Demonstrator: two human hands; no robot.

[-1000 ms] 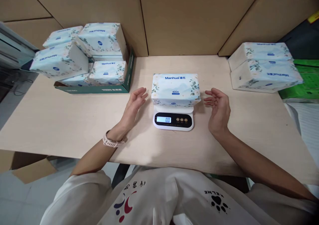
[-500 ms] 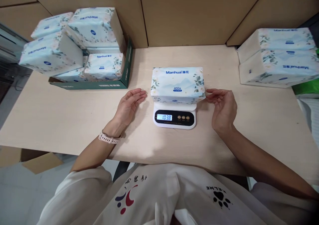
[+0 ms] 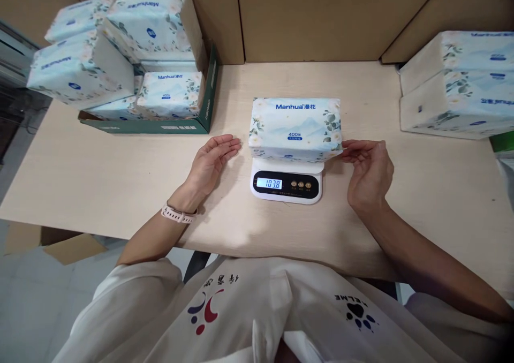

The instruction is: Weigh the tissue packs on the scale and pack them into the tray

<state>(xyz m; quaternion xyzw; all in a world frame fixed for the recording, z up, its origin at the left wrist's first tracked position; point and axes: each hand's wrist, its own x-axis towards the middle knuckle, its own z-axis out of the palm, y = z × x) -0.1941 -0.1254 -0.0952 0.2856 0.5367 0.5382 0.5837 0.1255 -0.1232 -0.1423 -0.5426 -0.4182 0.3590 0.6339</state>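
Observation:
A pack of tissues (image 3: 295, 130) in floral blue-and-white wrapping rests on a white kitchen scale (image 3: 286, 196), hiding most of its platform. The lit display appears to read 103.8. My left hand (image 3: 212, 162), with a pale pink band on the wrist, lies on the table left of the pack, palm turned inward, fingers stretched out and apart from it. On the other side, my right hand (image 3: 369, 167) is open and holds nothing. Its fingertips are close to the pack's right end; whether they touch it I cannot tell.
At the back left, a green carton (image 3: 148, 126) holds several stacked tissue packs (image 3: 155, 23). More tissue packs (image 3: 461, 103) are piled at the right. Brown boards (image 3: 313, 20) line the table's back edge. An open cardboard box (image 3: 74, 249) sits on the floor at lower left.
The camera view has shifted slightly, so the table's objects appear a little higher and mostly further right. Both hands keep nearly the same places beside the pack; the display reading looks the same.

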